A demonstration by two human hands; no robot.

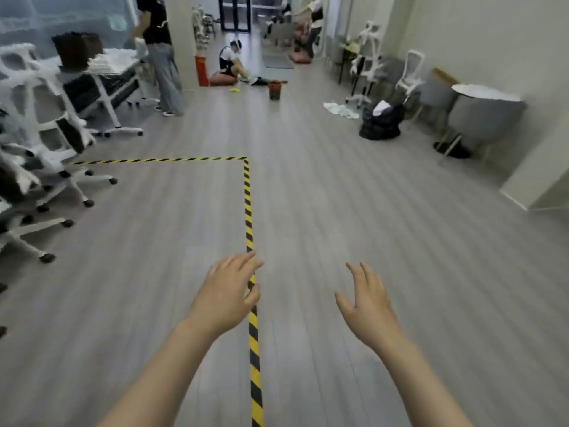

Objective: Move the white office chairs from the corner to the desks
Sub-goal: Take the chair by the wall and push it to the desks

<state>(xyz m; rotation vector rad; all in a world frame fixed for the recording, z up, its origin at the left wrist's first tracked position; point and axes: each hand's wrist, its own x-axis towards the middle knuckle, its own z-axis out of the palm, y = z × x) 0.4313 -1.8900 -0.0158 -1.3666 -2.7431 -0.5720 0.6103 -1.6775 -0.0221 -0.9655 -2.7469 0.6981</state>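
Your biggest risk is the open floor (308,186) itself: it is shared, with a person standing by the surface (117,61) at upper left, one crouched on the floor farther back, and another beyond, so a rolling chair pushed that way could run into someone. The white office chairs (40,143) are bunched along the left edge, their wheeled bases overlapping; pull one out carelessly and its legs may snag a neighbour and drag it along. More white chairs (369,57) stand by the right wall, next to a black bag (381,118) and scattered white material that castors could catch on. A small red bucket (275,90) sits mid-path ahead. The striped tape (248,217) lies flat and looks harmless. Your left hand (228,294) and right hand (369,300) are both spread wide and hold nothing, well apart from any chair.
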